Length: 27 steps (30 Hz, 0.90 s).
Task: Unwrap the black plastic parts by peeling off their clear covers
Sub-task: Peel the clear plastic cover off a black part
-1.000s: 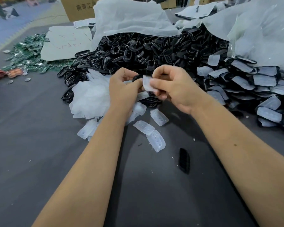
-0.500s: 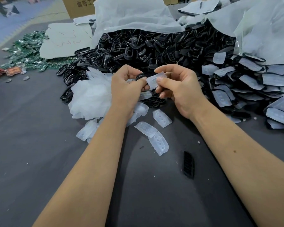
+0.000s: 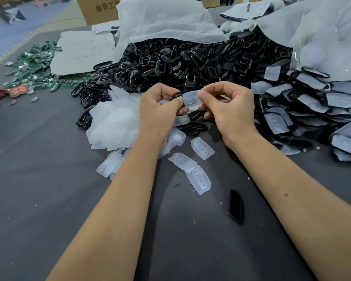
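My left hand (image 3: 160, 110) pinches a black plastic part (image 3: 176, 95) above the dark table. My right hand (image 3: 230, 107) pinches the clear cover (image 3: 192, 100) that lies against that part, thumb on its front. Most of the black part is hidden behind the cover and my fingers. A pile of covered black parts (image 3: 312, 110) lies to the right. Several loose clear covers (image 3: 199, 159) lie on the table below my hands, and a heap of them (image 3: 114, 122) sits to the left. One bare black part (image 3: 236, 205) lies alone nearer to me.
A big mound of bare black parts (image 3: 190, 61) spills from white bags (image 3: 162, 19) at the back. Green circuit boards (image 3: 34, 65) are scattered at the far left beside a white sheet (image 3: 81, 51). A cardboard box (image 3: 99, 9) stands behind. The grey table (image 3: 39, 189) stretches toward me.
The cover has turned from upright to lying crosswise between my hands, and more of it shows. Both hands stay close together at the same spot.
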Motion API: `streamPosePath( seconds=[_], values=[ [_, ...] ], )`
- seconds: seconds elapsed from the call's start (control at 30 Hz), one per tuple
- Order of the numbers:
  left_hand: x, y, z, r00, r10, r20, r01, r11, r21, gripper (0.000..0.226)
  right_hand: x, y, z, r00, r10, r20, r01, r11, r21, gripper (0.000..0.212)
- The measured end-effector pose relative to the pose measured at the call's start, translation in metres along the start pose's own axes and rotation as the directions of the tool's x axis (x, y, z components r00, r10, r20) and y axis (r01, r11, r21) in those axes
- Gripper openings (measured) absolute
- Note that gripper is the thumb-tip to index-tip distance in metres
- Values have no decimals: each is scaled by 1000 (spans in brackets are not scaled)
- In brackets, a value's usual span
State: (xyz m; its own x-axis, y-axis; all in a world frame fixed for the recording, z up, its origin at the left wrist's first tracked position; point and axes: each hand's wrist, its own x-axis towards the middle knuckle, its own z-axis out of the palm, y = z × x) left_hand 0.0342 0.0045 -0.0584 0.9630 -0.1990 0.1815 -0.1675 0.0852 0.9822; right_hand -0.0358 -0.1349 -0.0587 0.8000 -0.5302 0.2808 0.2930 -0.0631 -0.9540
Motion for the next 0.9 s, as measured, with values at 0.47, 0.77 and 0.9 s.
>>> streamPosePath(
  seconds=[0.47,0.77,0.9],
  values=[
    [3,-5,0,997,56,55,-58,998,30,24,2,5,0,993,-80,-87,57,969,-240,18],
    [4,-5,-1,984,4,176,0,1000,-21,37,4,5,0,989,-92,-112,52,947,-317,17],
    [2,-4,-1,983,19,181,-18,1000,-11,44,5,6,1,987,-101,-127,52,939,-341,18]
  ],
)
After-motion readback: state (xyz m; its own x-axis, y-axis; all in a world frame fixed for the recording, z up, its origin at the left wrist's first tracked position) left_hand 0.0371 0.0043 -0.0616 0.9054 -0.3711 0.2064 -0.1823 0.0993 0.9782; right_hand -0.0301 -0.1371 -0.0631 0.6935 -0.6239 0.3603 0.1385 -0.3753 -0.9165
